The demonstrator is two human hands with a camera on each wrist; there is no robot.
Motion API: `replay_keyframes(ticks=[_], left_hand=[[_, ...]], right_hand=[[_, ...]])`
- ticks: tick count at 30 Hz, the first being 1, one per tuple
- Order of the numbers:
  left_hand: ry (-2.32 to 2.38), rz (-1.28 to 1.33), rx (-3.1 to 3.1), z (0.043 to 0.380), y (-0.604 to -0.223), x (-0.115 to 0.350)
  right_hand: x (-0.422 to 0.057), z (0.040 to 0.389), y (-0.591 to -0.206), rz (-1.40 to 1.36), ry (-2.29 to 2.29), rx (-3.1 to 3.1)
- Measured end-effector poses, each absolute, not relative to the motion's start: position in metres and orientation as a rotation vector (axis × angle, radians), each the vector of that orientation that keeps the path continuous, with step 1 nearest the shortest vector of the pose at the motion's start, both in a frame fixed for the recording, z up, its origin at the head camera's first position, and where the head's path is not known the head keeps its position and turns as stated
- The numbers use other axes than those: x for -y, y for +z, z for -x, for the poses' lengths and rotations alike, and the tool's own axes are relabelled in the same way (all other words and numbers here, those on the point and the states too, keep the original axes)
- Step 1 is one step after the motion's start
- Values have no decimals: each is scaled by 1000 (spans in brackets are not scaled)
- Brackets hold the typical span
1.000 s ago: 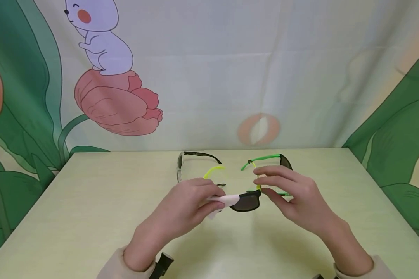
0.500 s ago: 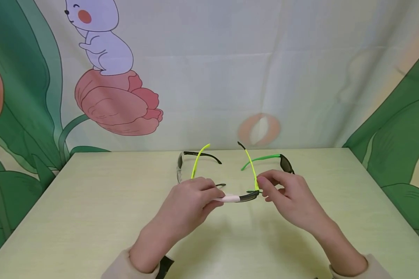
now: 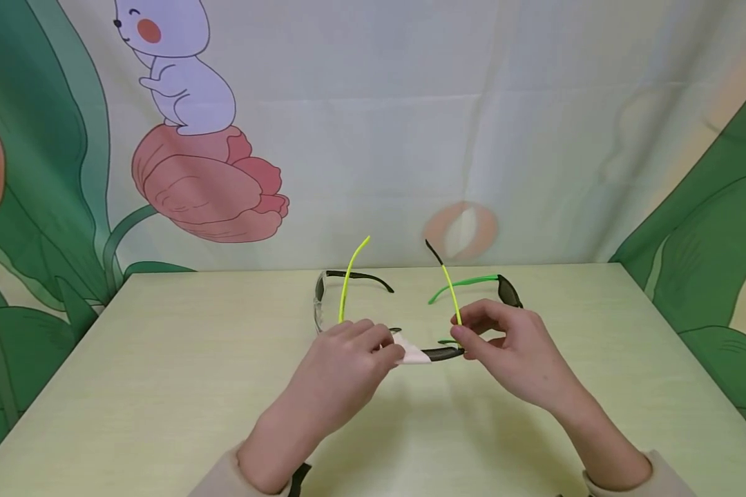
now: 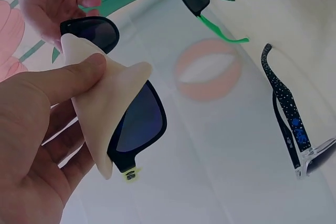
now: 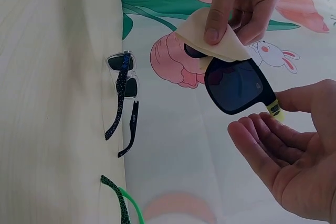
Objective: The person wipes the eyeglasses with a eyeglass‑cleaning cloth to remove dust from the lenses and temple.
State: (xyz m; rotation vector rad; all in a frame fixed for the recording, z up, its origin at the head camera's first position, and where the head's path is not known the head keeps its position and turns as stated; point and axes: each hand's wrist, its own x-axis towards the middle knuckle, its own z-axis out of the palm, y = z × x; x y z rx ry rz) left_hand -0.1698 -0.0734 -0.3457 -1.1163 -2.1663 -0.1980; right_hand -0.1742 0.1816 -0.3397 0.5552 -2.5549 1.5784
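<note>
My left hand pinches a cream-coloured cloth folded over a pair of black-framed sunglasses. The cloth covers the bridge and part of the lenses. With thumb and fingers, my right hand holds the yellow temple close to its hinge. Both yellow temples stick up and away from me in the head view, the right one ending in a dark tip. Most of the frame front is hidden behind the left hand and cloth in that view.
Clear-framed sunglasses with dark temples lie on the table, behind the left hand. Sunglasses with green temples lie behind the right hand. A printed curtain hangs at the table's back edge.
The sunglasses have tilted, so their yellow temples now point up. My right hand has gone from loosely spread fingers to pinching the temple. The cloth has shifted under the left hand.
</note>
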Motion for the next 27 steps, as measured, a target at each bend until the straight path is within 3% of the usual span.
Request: replay_keyframes(ticks=[27], left_hand=[[-82, 1071, 2167, 172, -354, 68]], right_hand=[[-184, 172, -337, -680, 1518, 2603]])
